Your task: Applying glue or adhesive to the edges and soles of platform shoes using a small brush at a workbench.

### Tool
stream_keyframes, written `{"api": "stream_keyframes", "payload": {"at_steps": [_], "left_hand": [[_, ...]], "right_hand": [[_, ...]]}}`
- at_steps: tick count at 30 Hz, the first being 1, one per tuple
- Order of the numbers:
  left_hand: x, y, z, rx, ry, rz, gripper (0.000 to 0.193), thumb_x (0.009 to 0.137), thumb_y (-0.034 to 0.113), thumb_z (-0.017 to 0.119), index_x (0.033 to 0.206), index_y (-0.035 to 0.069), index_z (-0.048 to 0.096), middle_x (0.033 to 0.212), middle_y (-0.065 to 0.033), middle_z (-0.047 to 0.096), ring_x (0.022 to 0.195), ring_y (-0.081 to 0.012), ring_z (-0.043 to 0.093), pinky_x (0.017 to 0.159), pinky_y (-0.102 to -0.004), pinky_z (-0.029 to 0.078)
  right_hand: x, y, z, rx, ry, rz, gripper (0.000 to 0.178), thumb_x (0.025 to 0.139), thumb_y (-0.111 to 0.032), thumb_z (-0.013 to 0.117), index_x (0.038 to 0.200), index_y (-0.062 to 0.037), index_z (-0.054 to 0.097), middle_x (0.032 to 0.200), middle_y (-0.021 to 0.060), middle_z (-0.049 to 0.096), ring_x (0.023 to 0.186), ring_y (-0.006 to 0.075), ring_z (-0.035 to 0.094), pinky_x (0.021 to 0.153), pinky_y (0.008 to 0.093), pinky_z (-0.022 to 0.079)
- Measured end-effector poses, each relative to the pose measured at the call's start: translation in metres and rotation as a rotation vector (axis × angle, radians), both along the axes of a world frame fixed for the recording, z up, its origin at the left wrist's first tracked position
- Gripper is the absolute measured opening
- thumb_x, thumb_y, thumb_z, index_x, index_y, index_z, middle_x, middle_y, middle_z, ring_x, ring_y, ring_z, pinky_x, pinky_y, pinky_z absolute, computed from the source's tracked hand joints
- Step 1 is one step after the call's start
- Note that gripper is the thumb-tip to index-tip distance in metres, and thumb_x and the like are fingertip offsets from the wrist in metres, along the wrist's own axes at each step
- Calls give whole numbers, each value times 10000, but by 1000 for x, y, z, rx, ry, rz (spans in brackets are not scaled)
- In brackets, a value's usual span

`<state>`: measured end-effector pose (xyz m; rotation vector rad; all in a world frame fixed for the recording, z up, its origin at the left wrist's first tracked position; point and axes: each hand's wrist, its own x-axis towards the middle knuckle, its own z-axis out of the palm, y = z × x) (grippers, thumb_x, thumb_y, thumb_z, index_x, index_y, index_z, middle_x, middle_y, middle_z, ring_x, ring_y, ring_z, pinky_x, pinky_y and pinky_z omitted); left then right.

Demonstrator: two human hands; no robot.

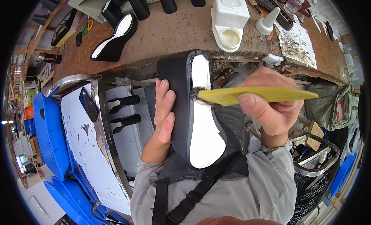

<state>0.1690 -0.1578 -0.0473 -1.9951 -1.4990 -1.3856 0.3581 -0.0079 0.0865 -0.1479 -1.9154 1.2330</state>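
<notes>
A black-covered wedge shoe sole (176, 105) is held up in front of me, its white face (206, 140) turned toward me and framed by a black rim. Along its left side lie the fingers of my left hand (164, 109), closed against the black wall and steadying it; the thumb cannot be made out. My right hand (270, 103) grips a brush (257, 94) by its flat yellow handle, thumb on the near side. Dark, clumped bristles (198, 91) touch the left rim of the white face, about midway along.
On the brown bench (162, 35) ahead stand a white plastic container (230, 18), a white nozzle cap (268, 22) and another wedge sole (116, 37), with several black wedges behind. Left is a white-topped stand (91, 143) with a phone (89, 105), beside blue bins (50, 136). A wire basket (317, 159) is right.
</notes>
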Motion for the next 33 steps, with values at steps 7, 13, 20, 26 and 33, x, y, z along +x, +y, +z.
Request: {"api": "stream_keyframes", "payload": {"at_steps": [7,13,20,26,33], "left_hand": [[-2,15,10,188,123,63,569,817,100,679,1218,28,281,1300,-275,387,1204,-404,462,1024,-491,393],[0,19,12,144,52,66,602,807,126,694,1216,68,255,1267,-283,408,1179,-403,480,1000,-488,422],[5,32,7,175,-67,45,571,818,64,665,1233,69,273,1258,-300,422,1163,-396,499,984,-467,441],[8,39,0,226,-214,-71,474,828,94,632,1211,21,362,1236,-323,485,1132,-471,508,973,-575,381],[14,34,10,93,-306,-105,515,799,95,657,1224,-9,386,1232,-307,499,1131,-441,520,974,-525,405]], "right_hand": [[3,-13,-3,11,8,19,110,729,4,695,818,64,670,736,146,668,560,177,618,477,250,472],[5,-20,-8,44,5,31,132,712,-9,709,820,58,673,712,136,662,544,189,620,464,261,476],[6,-23,-12,60,32,74,143,702,-8,716,815,67,669,677,139,652,525,201,623,456,270,482],[7,-24,-17,106,83,132,167,685,-30,723,799,79,667,651,141,647,509,200,619,436,275,471],[10,-26,-24,187,209,123,211,656,-94,725,774,74,677,625,140,642,444,181,579,355,250,317]]}}
